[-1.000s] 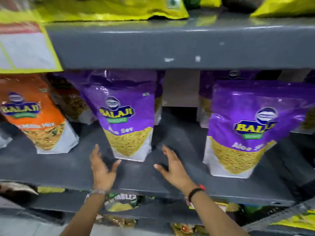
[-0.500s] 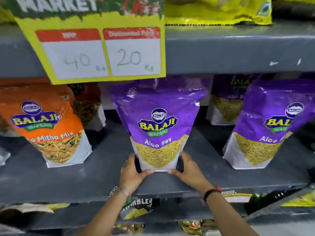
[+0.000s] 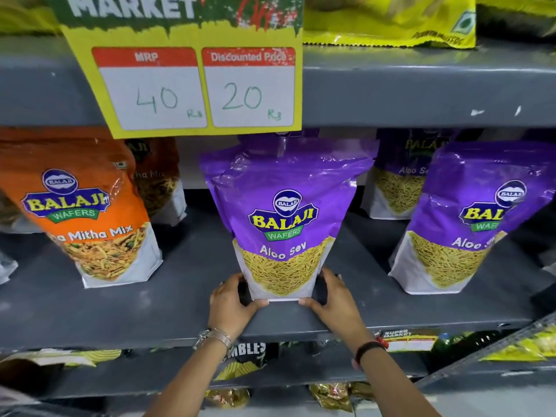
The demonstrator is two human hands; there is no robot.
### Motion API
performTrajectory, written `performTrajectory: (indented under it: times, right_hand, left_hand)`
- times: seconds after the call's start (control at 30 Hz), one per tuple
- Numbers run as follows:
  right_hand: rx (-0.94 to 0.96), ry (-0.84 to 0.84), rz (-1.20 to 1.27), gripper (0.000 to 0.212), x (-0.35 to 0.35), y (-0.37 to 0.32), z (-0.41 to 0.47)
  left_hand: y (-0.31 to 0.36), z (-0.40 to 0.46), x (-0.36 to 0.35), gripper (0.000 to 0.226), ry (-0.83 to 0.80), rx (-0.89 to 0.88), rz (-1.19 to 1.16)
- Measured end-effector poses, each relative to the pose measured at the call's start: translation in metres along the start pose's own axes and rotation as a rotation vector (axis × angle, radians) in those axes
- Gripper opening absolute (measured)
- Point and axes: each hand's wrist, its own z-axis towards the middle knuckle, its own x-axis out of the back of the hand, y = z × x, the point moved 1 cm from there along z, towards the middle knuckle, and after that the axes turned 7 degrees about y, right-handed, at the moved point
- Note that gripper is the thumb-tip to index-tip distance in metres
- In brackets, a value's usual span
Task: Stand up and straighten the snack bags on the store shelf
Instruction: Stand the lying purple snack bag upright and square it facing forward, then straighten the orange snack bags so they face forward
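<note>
Centre of the grey shelf [image 3: 186,299]: an upright purple Aloo Sev bag [image 3: 284,218], held at its base from both sides. The left hand [image 3: 230,305] and right hand [image 3: 335,299] cup the lower corners, fingers pressed together against the bag's sides, thumbs meeting the bottom edge. An orange Mitha Mix bag [image 3: 87,215] leans at left; a second Aloo Sev bag [image 3: 469,218] stands at right. A yellow price sign [image 3: 192,85] hangs above.

The purple Aloo Sev bag [image 3: 285,212] was glossy plastic film, creased and catching glare. The orange Mitha Mix bag [image 3: 87,212] shone likewise. The grey shelf [image 3: 120,299] looked like matt painted metal, chipped in spots. The price card [image 3: 192,85] was smooth paper.
</note>
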Motion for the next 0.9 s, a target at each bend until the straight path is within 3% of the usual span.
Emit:
performTrajectory:
  times: [0.1,0.17,0.23,0.3,0.37,0.43,0.57,0.7,0.83,0.9]
  right_hand:
    - [0.014,-0.005,0.045,0.070,0.003,-0.003,-0.001]
    - [0.014,0.127,0.177,0.075,0.006,-0.004,-0.009]
    - [0.037,0.340,0.251,0.062,0.005,-0.005,-0.025]
    - [0.145,0.394,0.253,0.044,-0.003,-0.013,-0.043]
    - [0.245,0.263,0.237,0.030,-0.017,-0.028,-0.053]
    - [0.341,0.086,0.209,0.029,-0.041,-0.046,-0.056]
    - [0.422,-0.192,0.207,0.046,-0.096,-0.089,-0.042]
    - [0.277,-0.315,0.168,0.076,-0.158,-0.121,-0.010]
    - [0.151,-0.312,0.192,0.106,-0.204,-0.146,0.021]
    - [0.105,-0.275,0.262,0.110,-0.219,-0.162,0.032]
  left_hand:
    - [-0.001,0.000,0.000,0.064,-0.022,-0.001,-0.038]
    - [0.002,-0.004,0.003,0.068,-0.033,0.006,-0.107]
    - [-0.001,-0.012,0.009,0.075,0.010,0.014,-0.197]
    - [-0.010,-0.023,0.020,0.076,0.119,0.025,-0.222]
    - [-0.020,-0.032,0.036,0.073,0.209,0.027,-0.167]
    - [-0.037,-0.038,0.057,0.070,0.279,0.047,-0.071]
    - [-0.076,-0.034,0.114,0.059,0.361,0.067,0.061]
    - [-0.124,-0.012,0.172,0.062,0.450,0.152,0.091]
    - [-0.166,0.030,0.201,0.092,0.276,0.164,0.091]
    - [-0.179,0.053,0.212,0.105,0.134,0.140,0.029]
